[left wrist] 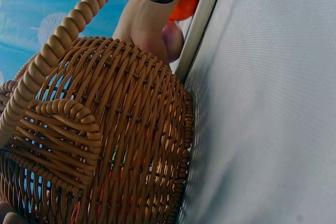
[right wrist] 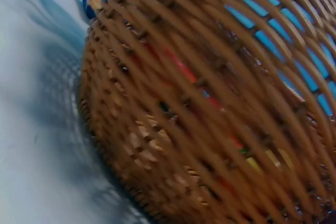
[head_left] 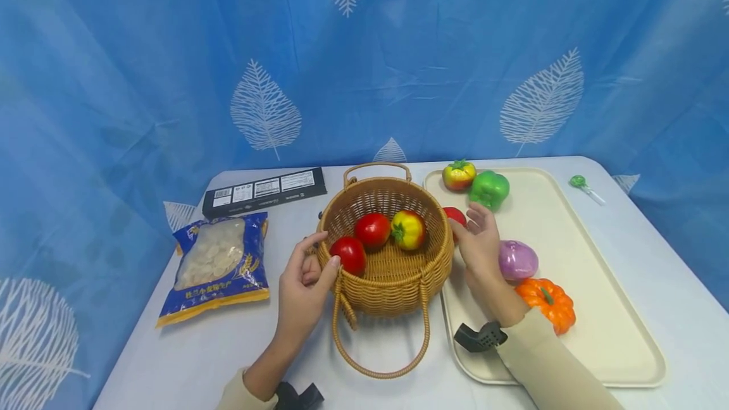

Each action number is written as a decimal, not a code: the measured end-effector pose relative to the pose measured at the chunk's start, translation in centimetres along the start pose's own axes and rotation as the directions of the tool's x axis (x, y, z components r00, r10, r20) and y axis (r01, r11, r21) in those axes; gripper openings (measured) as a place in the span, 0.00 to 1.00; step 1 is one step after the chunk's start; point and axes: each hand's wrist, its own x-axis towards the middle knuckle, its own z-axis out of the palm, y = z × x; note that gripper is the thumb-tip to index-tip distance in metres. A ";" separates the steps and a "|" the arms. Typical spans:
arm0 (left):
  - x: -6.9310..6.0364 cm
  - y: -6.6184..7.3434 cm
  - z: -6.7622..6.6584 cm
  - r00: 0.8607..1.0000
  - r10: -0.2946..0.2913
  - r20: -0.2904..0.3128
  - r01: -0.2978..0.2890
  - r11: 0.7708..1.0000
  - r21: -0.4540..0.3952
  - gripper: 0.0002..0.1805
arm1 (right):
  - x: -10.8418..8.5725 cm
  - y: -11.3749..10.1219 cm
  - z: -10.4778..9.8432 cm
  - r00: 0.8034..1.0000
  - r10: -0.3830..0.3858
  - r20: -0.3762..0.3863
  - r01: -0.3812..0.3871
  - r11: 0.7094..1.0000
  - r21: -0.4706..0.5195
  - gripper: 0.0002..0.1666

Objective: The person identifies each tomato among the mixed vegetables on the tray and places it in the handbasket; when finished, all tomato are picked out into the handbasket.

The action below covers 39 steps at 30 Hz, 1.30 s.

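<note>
A round wicker basket [head_left: 393, 299] stands upright on the table, its front handle hanging down. Inside lie two red fruits [head_left: 373, 230] [head_left: 348, 255] and a yellow-red fruit [head_left: 408, 230]. My left hand [head_left: 304, 290] holds the basket's left rim between thumb and fingers; the basket's woven side [left wrist: 131, 129] fills much of the left wrist view. Just outside the right rim, my right hand [head_left: 481, 252] has thumb and fingers around another red fruit [head_left: 455, 215], partly hidden. The right wrist view shows the basket wall [right wrist: 199, 114], blurred, without a clear view of that hand.
A cream tray [head_left: 604, 334] at right bears a yellow-red fruit [head_left: 459, 175], green pepper [head_left: 489, 190], purple vegetable [head_left: 517, 260] and orange pumpkin [head_left: 547, 304]. A lollipop [head_left: 578, 181] lies beyond it. Left are a black box [head_left: 264, 192] and blue bag [head_left: 219, 264].
</note>
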 end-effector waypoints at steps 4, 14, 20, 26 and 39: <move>-0.1 0.1 -0.1 1.000 0.002 -0.002 -0.002 1.000 0.002 0.24 | -0.1 0.4 0.2 1.000 0.001 0.013 -0.001 1.000 -0.025 0.39; -0.1 0.0 0.0 1.000 -0.007 0.005 0.007 1.000 0.000 0.24 | 0.0 1.2 0.0 0.999 0.032 0.014 -0.031 0.997 -0.068 0.33; -0.1 0.0 0.1 1.000 -0.010 0.003 0.010 1.000 0.000 0.24 | -0.1 1.1 0.1 0.999 0.038 0.005 -0.037 0.997 -0.062 0.33; -0.1 0.0 0.2 1.000 -0.016 0.006 0.016 1.000 -0.001 0.24 | -0.3 0.6 -0.1 1.000 0.007 -0.028 -0.008 1.000 -0.023 0.34; -0.1 0.2 0.0 1.000 -0.008 0.000 0.008 1.000 0.009 0.24 | -0.4 -1.3 -0.3 0.993 -0.085 -0.081 0.089 0.995 0.052 0.31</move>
